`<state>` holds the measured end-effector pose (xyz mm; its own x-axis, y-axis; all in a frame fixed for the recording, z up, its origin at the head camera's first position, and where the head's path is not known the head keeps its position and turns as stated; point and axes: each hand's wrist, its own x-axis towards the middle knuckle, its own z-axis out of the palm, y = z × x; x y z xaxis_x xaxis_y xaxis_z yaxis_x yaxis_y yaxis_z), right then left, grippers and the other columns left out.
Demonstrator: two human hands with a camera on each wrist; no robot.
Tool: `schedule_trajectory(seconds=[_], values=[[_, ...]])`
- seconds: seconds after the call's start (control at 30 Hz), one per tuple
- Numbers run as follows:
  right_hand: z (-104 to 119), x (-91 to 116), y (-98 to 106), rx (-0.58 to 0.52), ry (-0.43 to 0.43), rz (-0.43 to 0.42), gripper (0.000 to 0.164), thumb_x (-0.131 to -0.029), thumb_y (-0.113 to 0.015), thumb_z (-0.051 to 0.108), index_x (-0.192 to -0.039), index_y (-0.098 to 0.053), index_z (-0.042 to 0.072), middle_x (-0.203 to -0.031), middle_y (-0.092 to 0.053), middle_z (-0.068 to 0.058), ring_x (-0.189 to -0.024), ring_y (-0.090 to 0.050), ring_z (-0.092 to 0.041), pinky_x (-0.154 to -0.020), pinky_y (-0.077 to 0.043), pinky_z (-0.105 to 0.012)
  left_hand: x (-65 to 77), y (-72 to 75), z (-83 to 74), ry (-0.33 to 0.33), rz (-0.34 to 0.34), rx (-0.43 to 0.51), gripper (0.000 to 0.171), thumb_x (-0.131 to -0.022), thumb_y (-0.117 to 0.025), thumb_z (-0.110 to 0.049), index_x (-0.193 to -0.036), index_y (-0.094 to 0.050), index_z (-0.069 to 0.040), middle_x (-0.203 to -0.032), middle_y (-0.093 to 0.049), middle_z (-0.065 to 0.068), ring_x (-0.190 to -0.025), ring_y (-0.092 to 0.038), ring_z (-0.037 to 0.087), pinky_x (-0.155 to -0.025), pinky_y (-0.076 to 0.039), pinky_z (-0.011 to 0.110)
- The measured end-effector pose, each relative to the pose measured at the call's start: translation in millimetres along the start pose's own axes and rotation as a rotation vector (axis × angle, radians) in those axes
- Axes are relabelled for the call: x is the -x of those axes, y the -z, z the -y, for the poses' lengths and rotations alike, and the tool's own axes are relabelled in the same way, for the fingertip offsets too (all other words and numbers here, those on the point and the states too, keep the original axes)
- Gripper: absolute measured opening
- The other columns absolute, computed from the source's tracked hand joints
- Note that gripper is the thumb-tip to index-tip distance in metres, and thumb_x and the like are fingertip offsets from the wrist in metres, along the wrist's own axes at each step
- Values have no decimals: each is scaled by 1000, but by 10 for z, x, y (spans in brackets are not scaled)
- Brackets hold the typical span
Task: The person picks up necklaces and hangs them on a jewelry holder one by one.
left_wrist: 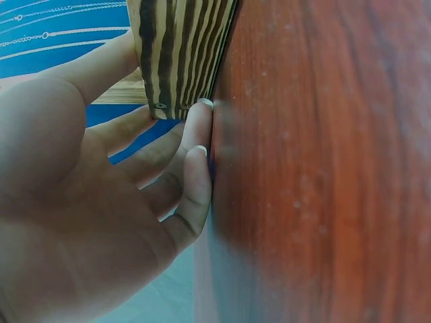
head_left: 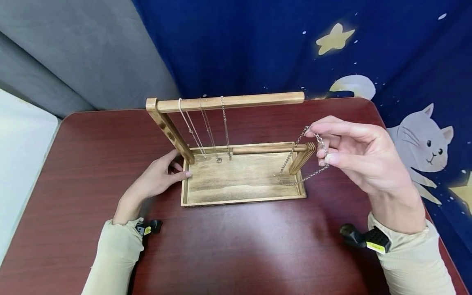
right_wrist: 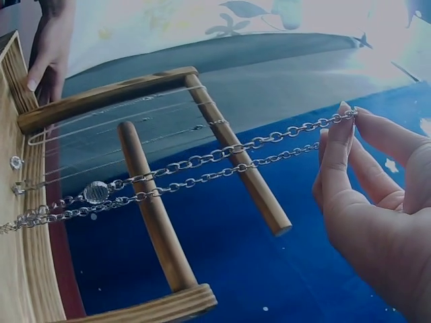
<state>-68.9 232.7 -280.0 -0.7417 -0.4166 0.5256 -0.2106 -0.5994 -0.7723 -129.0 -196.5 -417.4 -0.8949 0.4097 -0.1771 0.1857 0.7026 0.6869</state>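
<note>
My right hand (head_left: 361,157) pinches a silver chain necklace (right_wrist: 195,161) between thumb and fingers. The chain hangs as a loop over the right end of a wooden necklace stand (head_left: 236,182); a round ornament (right_wrist: 96,193) is on it. At the stand's left end, my left hand (head_left: 156,176) grips the tray's end, thumb at the rim and fingers around the back. Three thin necklaces hang from the upper bar (head_left: 265,99), towards its left: a pale one (head_left: 191,131), a fine one with a small pendant (head_left: 219,160), and a darker chain (head_left: 225,127).
A shorter, lower bar (head_left: 265,150) runs left from a post (head_left: 302,159) at the tray's right end. The upper bar's right end is free-standing. Beneath lies a reddish-brown table (head_left: 236,250). Behind it hang a blue patterned curtain (head_left: 239,45) and a grey curtain (head_left: 85,45).
</note>
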Motion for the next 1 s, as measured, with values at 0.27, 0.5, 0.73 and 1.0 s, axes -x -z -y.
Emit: schedule_trajectory(seconds=[0.27,0.5,0.73,1.0], values=[[119,84,50,-77,32,-14,42,-84,-51,-31,-125,-47,-28,-125,-54,-35,-89,-55,-31,-68,-54,-34,20,1,-2,-3,5,-3,68,-93,-71,-34,-149,-40,-12,-97,-69,7,-87,-63,18,-75,-47,35],[271,166,211,-106,73,-81,45,-80,-50,-35,-124,-42,-32,-124,-50,-42,-86,-52,-35,-68,-55,-37,7,2,-7,-11,-3,8,66,-93,-71,-31,-148,-41,-13,-97,-68,7,-88,-62,18,-76,-47,36],[382,183,334,-162,62,-146,47,-81,-45,-36,-127,-39,-31,-124,-51,-43,-86,-50,-36,-73,-56,-39,13,-9,9,-15,-2,14,65,-94,-71,-32,-148,-41,-14,-97,-67,7,-89,-62,18,-75,-47,34],[410,71,378,-169,54,-211,46,-79,-40,-38,-125,-43,-30,-117,-55,-42,-80,-45,-34,-70,-55,-38,18,-12,24,-6,-5,8,68,-93,-72,-33,-150,-40,-14,-97,-68,6,-87,-62,18,-75,-47,35]])
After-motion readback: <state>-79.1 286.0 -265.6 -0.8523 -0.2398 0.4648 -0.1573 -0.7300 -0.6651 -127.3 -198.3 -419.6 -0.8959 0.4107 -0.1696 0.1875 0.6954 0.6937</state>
